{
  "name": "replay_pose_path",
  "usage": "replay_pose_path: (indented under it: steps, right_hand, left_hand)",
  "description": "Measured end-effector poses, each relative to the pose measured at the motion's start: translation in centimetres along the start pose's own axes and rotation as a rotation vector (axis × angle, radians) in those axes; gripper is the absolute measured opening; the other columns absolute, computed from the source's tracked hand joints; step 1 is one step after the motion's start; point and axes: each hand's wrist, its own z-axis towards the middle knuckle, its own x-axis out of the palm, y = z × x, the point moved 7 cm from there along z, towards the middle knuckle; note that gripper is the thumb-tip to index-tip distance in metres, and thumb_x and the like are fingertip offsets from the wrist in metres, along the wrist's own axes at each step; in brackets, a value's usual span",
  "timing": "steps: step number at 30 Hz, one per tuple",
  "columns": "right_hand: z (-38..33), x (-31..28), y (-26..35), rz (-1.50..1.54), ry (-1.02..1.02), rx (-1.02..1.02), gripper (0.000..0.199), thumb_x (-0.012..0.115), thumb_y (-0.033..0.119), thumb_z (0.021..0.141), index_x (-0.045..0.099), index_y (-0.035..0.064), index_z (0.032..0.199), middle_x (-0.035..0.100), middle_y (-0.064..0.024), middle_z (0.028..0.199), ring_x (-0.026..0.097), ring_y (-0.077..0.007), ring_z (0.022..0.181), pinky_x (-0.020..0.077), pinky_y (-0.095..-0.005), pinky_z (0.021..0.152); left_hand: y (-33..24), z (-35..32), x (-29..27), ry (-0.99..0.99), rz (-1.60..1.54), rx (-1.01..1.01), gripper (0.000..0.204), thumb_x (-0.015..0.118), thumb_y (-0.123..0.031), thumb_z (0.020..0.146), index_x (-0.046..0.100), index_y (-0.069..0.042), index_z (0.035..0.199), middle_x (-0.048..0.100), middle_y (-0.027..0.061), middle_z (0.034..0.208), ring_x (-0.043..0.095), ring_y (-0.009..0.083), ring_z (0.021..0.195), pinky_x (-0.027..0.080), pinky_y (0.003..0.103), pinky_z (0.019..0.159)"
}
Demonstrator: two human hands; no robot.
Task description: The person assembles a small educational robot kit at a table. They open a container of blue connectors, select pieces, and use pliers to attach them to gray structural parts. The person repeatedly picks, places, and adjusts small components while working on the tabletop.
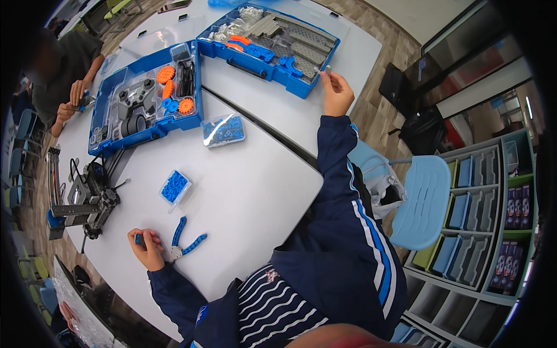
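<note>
My left hand (147, 250), above the near left of the white table, is closed on a small dark plastic piece (140, 239). Beside it lie blue-handled pliers (181, 239), their handles spread. My right hand (337, 94) reaches to the near right corner of a blue case (264, 72) full of grey beams, orange and blue parts. Its fingertips pinch a small light grey piece (328, 69). Between the hands, an open clear box (175, 188) holds blue pins. A clear plastic box (224, 131) with blue parts stands farther back.
A second blue case (152, 131) holds a controller, wheels and orange gears. At the table's left stands a dark built robot (90, 200). Across the table a person (67, 87) handles a small part. A light blue chair (422, 197) and shelves of trays (464, 214) are at right.
</note>
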Motion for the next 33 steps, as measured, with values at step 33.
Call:
replay_pose_path:
  steps: [33]
  right_hand:
    - [0.0, -0.4, -2.2, 0.030, 0.067, -0.005, 0.022, 0.077, 0.003, 0.088, 0.074, -0.0082, 0.107, 0.076, -0.0125, 0.096, 0.074, -0.0162, 0.081, 0.0577, -0.0256, 0.074]
  left_hand:
    - [0.1, 0.4, 0.0, -0.032, 0.032, 0.004, 0.013, 0.058, -0.011, 0.102, 0.049, -0.009, 0.110, 0.062, 0.0052, 0.083, 0.053, 0.0058, 0.063, 0.039, 0.018, 0.045]
